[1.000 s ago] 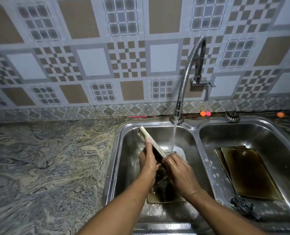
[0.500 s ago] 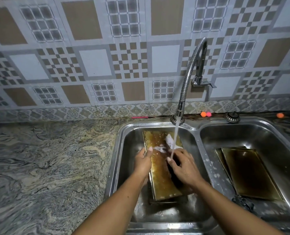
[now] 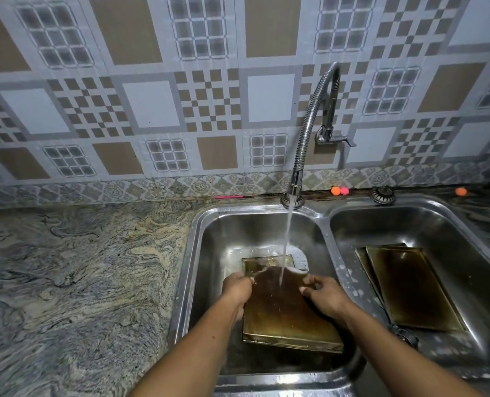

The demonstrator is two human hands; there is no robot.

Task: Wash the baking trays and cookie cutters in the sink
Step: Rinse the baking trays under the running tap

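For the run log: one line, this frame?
left hand, right hand: grip brown rectangular metal baking tray | under running tap water | left steel basin

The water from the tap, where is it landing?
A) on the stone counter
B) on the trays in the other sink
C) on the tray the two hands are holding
C: the water runs from the tap straight down onto the tray, which the left hand and right hand grip by its sides in the left basin.

A stained golden-brown baking tray [image 3: 286, 316] is lying in the sink's left basin [image 3: 209, 253], water [image 3: 286, 239] pouring onto its far end. Two more trays [image 3: 410, 290] are sitting stacked in the right basin [image 3: 453, 239].
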